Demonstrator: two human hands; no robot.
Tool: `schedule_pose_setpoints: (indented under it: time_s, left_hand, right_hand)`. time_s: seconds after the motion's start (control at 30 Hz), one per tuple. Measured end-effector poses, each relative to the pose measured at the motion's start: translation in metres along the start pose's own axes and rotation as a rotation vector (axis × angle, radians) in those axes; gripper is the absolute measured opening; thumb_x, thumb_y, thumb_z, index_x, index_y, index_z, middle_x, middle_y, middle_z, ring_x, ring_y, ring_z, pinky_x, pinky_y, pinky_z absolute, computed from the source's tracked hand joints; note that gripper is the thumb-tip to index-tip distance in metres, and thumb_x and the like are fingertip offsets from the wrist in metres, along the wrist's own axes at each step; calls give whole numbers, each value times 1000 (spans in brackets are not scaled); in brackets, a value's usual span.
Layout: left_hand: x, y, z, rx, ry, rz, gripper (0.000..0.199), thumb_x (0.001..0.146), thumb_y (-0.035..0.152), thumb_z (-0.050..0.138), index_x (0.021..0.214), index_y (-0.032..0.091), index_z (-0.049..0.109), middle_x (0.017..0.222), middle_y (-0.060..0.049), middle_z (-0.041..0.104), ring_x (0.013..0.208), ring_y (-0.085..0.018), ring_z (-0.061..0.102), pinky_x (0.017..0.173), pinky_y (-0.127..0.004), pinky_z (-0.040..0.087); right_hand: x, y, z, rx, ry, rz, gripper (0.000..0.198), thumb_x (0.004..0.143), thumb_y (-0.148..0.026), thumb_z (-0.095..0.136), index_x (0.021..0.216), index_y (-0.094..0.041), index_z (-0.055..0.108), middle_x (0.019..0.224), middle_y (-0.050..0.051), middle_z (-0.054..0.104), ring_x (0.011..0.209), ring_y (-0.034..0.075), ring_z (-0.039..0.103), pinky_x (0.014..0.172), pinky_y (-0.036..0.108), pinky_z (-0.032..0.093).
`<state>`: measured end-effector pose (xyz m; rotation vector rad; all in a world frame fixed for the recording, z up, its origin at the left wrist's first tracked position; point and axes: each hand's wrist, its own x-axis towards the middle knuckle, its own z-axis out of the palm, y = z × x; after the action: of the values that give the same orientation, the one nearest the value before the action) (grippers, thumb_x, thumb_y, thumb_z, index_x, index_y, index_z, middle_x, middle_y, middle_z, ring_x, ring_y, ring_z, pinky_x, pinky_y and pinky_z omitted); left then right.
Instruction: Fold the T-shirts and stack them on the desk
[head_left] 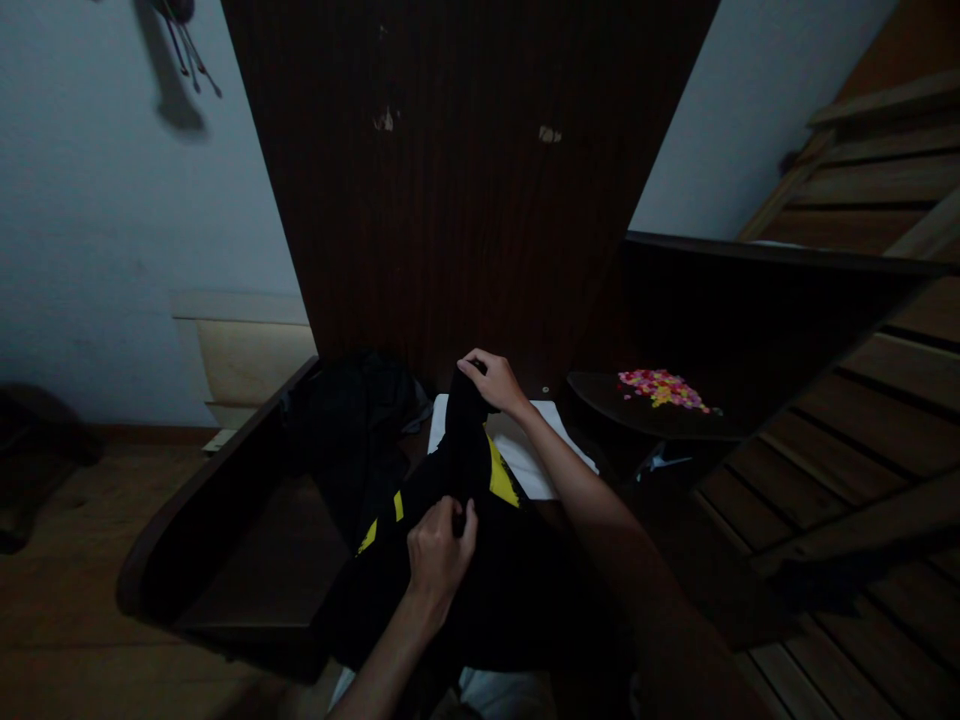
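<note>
A black garment with yellow patches [504, 475] is spread over my lap and the seat edge in front of me. My right hand [493, 380] pinches the far end of a narrow dark part of it, which stands up above a white cloth or paper [544, 425]. Nearer to me, my left hand [441, 548] is closed on the garment's fabric, thumb against the curled fingers. Dim light hides most folds, so I cannot tell what kind of garment it is.
Dark clothes [352, 415] lie in a heap on the wooden bench [247, 585] at the left. On the right, small colourful pieces [661, 388] are on a dark shelf [637, 420]. A tall dark wood panel [480, 200] stands ahead, slatted wood [862, 400] at the far right.
</note>
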<state>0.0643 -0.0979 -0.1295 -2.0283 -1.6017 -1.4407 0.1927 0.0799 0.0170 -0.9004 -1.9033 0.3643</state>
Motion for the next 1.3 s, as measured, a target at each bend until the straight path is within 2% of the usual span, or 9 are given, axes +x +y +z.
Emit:
schedule_pose_setpoints:
  time_s: [0.13, 0.2, 0.27, 0.43, 0.67, 0.83, 0.97, 1.1, 1.3]
  left_hand:
    - [-5, 15, -1, -109, 97, 29, 12, 91, 23, 56, 80, 19, 54, 68, -1, 59, 61, -14, 60, 59, -25, 46]
    - [-2, 24, 0, -194, 82, -1, 8, 91, 25, 55, 85, 19, 57, 71, -2, 62, 64, -15, 62, 61, -25, 48]
    - [4, 32, 1, -270, 12, -117, 13, 90, 32, 56, 89, 20, 58, 71, -2, 64, 63, -15, 64, 60, -26, 49]
    - [22, 47, 7, -480, -205, -564, 39, 78, 48, 69, 103, 21, 55, 62, 3, 67, 55, -18, 67, 55, -27, 49]
    - [25, 44, 13, -834, -123, -787, 30, 74, 38, 70, 95, 19, 59, 65, -2, 72, 62, -18, 71, 64, -29, 55]
    - [21, 43, 19, -1029, -79, -985, 41, 67, 35, 76, 100, 13, 64, 75, -7, 73, 73, -19, 72, 71, -29, 56]
    - [18, 46, 11, -1006, -52, -939, 47, 69, 35, 75, 108, 12, 65, 75, -4, 70, 71, -16, 70, 70, -27, 55]
    - [16, 37, -6, -821, -1, -812, 55, 73, 35, 71, 122, 15, 56, 75, -2, 71, 66, -15, 69, 68, -29, 57]
    - [23, 10, -18, -550, -114, -757, 54, 73, 34, 69, 122, 14, 59, 70, -3, 74, 63, -20, 72, 67, -35, 58]
  right_hand:
    - [0, 1, 1, 5, -2, 6, 28, 89, -42, 54, 78, -19, 66, 77, 1, 68, 75, 17, 60, 73, 28, 43]
    - [0, 2, 2, 7, 3, 5, 28, 89, -42, 54, 77, -19, 66, 77, 2, 68, 76, 18, 60, 73, 28, 44]
    - [-1, 2, 2, 11, 6, 2, 29, 89, -43, 54, 77, -19, 65, 77, 2, 68, 76, 18, 60, 73, 28, 44]
    - [-2, 2, 2, 5, -5, 15, 29, 88, -44, 53, 78, -19, 66, 76, 2, 68, 76, 18, 61, 72, 28, 44]
    - [-2, 5, 1, 15, 0, 10, 30, 89, -44, 53, 79, -19, 66, 78, 2, 69, 78, 19, 62, 75, 29, 45]
    - [-2, 8, 2, 14, 7, 21, 29, 88, -43, 54, 79, -19, 66, 78, 2, 69, 79, 19, 62, 76, 30, 45]
    - [-3, 8, 1, 10, 11, 40, 29, 88, -44, 55, 78, -19, 67, 79, 3, 70, 79, 19, 62, 76, 30, 46]
    - [-4, 12, 0, 3, 29, 51, 29, 88, -44, 55, 78, -20, 68, 80, 3, 71, 79, 20, 63, 75, 30, 46]
    - [-6, 16, 2, 24, 37, 27, 30, 87, -44, 54, 76, -19, 67, 78, 3, 70, 76, 19, 62, 74, 30, 45]
